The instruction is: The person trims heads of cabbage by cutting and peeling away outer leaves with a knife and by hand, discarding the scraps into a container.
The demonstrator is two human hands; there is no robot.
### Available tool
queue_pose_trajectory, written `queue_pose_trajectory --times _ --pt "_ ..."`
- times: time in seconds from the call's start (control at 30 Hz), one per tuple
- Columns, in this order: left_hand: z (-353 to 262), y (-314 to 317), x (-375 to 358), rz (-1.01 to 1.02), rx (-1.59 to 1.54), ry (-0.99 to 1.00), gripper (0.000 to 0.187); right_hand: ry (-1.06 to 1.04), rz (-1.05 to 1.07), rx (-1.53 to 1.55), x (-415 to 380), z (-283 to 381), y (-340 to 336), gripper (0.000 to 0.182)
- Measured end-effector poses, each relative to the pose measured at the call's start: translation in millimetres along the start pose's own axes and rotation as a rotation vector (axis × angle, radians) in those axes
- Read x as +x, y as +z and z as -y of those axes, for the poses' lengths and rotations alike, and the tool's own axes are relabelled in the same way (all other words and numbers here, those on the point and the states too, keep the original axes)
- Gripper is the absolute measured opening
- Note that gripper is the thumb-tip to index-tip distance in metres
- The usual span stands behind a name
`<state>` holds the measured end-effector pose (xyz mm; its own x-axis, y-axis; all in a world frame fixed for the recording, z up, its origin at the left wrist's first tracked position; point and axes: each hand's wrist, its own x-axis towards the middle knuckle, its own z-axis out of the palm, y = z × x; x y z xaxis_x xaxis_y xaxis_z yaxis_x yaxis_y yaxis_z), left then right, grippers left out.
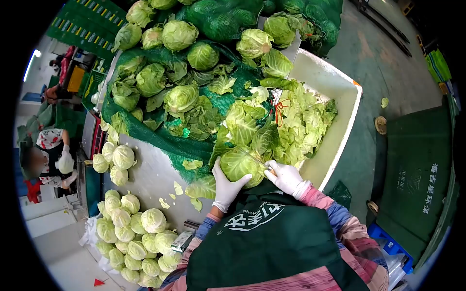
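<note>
A green cabbage (239, 166) with loose outer leaves sits in front of my body. My left hand (227, 188), in a white glove, grips its near left side, thumb and fingers spread around it. My right hand (287, 179), also gloved, is closed around the handle of a knife (258, 160), whose thin blade lies against the right side of the cabbage. Large leaves (242, 125) stand just beyond the cabbage. To the right, trimmed leaves (303, 126) fill much of a white bin (335, 145).
Untrimmed cabbages (180, 98) lie on a green mesh bag (160, 140) across the metal table (145, 179). Trimmed cabbages (137, 224) are piled at lower left. A dark green wheeled bin (412, 169) stands at right. Another person (51, 157) holds a cabbage at far left.
</note>
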<state>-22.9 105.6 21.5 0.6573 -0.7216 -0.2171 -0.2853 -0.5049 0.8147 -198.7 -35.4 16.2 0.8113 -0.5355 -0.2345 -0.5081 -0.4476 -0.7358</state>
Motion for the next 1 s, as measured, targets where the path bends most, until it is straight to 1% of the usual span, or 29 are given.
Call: queue_pose_trajectory --times 0.03,0.13,0.23,0.4,0.47,0.5,0.53,0.57,0.6,0.63,0.67,0.7,0.73,0.8,0.87,0.9,0.93,0.97,1.0 --pt "0 0 0 -0.001 -0.001 -0.002 0.110 0.054 0.044 -0.004 1 -1 2 0.028" --pt "-1 -1 -1 0.005 0.010 -0.016 0.108 0.013 0.059 -0.047 2 -3 0 0.027" --pt "-2 0 0 0.001 0.007 -0.014 0.109 0.041 0.118 -0.045 3 -3 3 0.026" --pt "5 0 7 -0.010 -0.024 -0.015 0.108 0.079 0.102 -0.115 16 -5 18 0.029" --pt "4 -1 10 0.000 -0.054 -0.018 0.108 0.174 0.184 -0.133 17 5 10 0.027" --pt "2 1 11 -0.013 -0.042 -0.016 0.107 0.156 0.129 -0.111 18 -3 21 0.029" --pt "2 1 8 -0.021 -0.026 -0.015 0.107 0.188 0.144 -0.107 27 -16 33 0.031" --pt "3 3 3 -0.021 -0.029 -0.012 0.107 0.201 0.208 -0.138 36 -34 49 0.034" --pt "7 4 -2 -0.029 0.006 0.044 0.107 0.212 0.266 -0.170 43 -44 57 0.036" --pt "10 5 3 -0.045 0.041 0.109 0.106 0.264 0.331 -0.098 49 -37 47 0.040" --pt "15 6 2 -0.052 0.041 0.109 0.106 0.320 0.415 -0.023 44 -22 35 0.044" --pt "23 3 -4 -0.028 -0.113 0.063 0.107 0.353 0.408 0.178 36 -13 27 0.050" --pt "21 1 -3 -0.014 -0.272 0.031 0.107 0.375 0.387 0.370 36 -10 19 0.060" --pt "13 -2 -2 0.000 -0.320 0.040 0.105 0.324 0.287 0.591 33 -20 27 0.061" --pt "-7 -6 5 0.052 -0.447 0.121 0.104 0.184 0.160 0.597 32 -10 9 0.061" --pt "-10 -6 12 0.045 -0.440 0.145 0.100 0.274 0.156 0.487 30 1 -8 0.060" --pt "-22 -10 20 0.075 -0.519 0.105 0.096 0.212 0.018 0.255 33 -9 -1 0.057" --pt "-35 -13 29 0.101 -0.597 0.063 0.093 0.081 -0.152 0.133 33 -8 -3 0.056" --pt "-25 -9 42 0.097 -0.614 0.077 0.091 0.009 -0.236 0.072 34 -3 -4 0.055"
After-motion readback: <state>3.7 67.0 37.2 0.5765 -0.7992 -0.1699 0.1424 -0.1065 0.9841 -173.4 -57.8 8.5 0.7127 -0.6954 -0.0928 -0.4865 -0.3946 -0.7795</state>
